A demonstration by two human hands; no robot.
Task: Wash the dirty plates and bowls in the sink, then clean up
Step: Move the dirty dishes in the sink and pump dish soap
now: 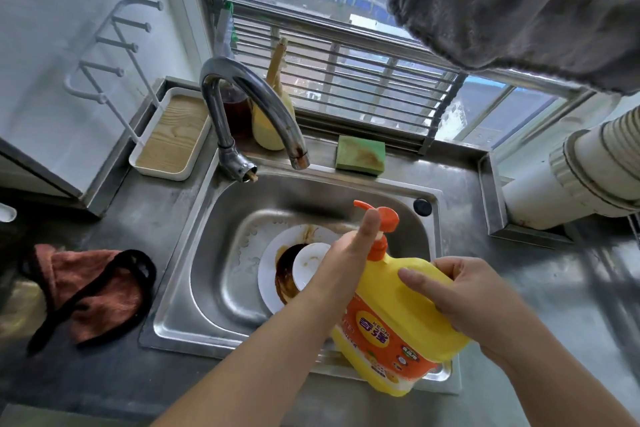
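One yellow plastic detergent bottle (398, 322) tilts over the steel sink (214, 288), gripped by the right hand (474, 298). The left hand (346, 253) reaches its orange pump (384, 218), fingers hidden. One white plate (270, 274) and one white bowl (310, 262) lie inside.

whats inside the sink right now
In the sink lies a white plate smeared with brown sauce, with a white bowl on it. The left hand and the yellow detergent bottle cover their right side, so anything further there is hidden.
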